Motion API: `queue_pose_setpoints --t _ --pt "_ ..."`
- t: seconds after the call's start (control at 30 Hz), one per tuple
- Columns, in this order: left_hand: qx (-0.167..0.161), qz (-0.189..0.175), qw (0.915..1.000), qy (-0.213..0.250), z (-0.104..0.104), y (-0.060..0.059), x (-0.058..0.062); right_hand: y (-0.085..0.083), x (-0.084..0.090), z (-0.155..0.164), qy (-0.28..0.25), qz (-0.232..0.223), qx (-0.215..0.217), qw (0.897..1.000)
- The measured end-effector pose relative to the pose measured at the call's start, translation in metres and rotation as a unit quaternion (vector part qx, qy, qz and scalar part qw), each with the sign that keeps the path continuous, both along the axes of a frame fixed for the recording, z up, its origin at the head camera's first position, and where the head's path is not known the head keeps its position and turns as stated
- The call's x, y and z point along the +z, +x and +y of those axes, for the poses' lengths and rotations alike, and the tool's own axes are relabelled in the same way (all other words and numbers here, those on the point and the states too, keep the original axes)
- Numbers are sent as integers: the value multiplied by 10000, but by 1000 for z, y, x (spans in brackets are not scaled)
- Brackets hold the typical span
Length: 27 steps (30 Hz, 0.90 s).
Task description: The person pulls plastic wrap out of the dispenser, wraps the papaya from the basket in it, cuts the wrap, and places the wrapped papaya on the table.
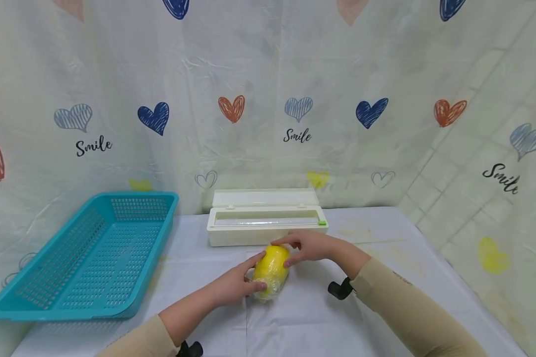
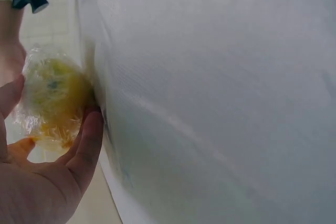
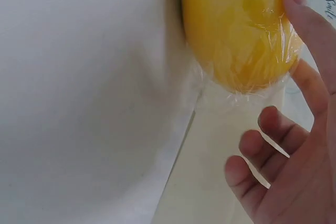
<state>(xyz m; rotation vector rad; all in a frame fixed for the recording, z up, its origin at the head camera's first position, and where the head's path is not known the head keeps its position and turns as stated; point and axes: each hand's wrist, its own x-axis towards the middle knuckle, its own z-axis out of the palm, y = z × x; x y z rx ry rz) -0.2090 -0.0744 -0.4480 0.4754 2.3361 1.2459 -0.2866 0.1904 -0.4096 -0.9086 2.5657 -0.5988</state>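
Observation:
A yellow oval fruit (image 1: 271, 267) wrapped in clear cling film lies on the white table (image 1: 384, 248), in front of the dispenser box. My left hand (image 1: 255, 272) grips its near end, thumb on top and fingers underneath; the left wrist view shows the bunched film and fruit (image 2: 52, 98) between thumb and fingers (image 2: 89, 135). My right hand (image 1: 282, 253) reaches over the far end. In the right wrist view one fingertip (image 3: 291, 1) presses on the film over the fruit (image 3: 236, 30), while the other fingers are loosely curled and clear of it.
A white cling-film dispenser box (image 1: 263, 225) with its lid up stands just behind the fruit. An empty teal plastic basket (image 1: 89, 253) sits at the left, its far end tilted up. A heart-print cloth hangs behind and along the right side.

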Motion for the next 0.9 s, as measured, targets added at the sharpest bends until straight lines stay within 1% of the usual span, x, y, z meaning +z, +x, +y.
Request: queue_pose_setpoints --t 0.1,0.3,0.4,0.5,0.6,0.7,0.77,0.83,0.9 --pt "29 104 9999 -44 -2 0 -1 4 1 2 21 111 -113 9999" --pt "266 220 9994 42 -9 -1 -5 10 0 10 -67 459 -314 9984" --pt "433 315 9986 8 -12 -1 -4 13 -1 16 -203 639 -298 9973" --pt "683 341 9971 -33 -13 0 -3 17 -3 21 -340 743 -185 9965" --pt "907 438 9949 -61 -13 -2 0 20 -3 24 -479 640 -201 9966" --pt "1141 589 9916 -135 -10 -4 2 24 -4 24 -479 406 -376 9973" --pt "1258 676 9896 -175 -8 -5 2 26 -5 22 -530 293 -413 9973" --pt "1273 705 9891 -234 -6 -5 2 29 -6 21 -524 270 -439 9973" --pt "1085 780 9904 -340 -4 -3 1 32 -6 20 -537 289 -441 9972"
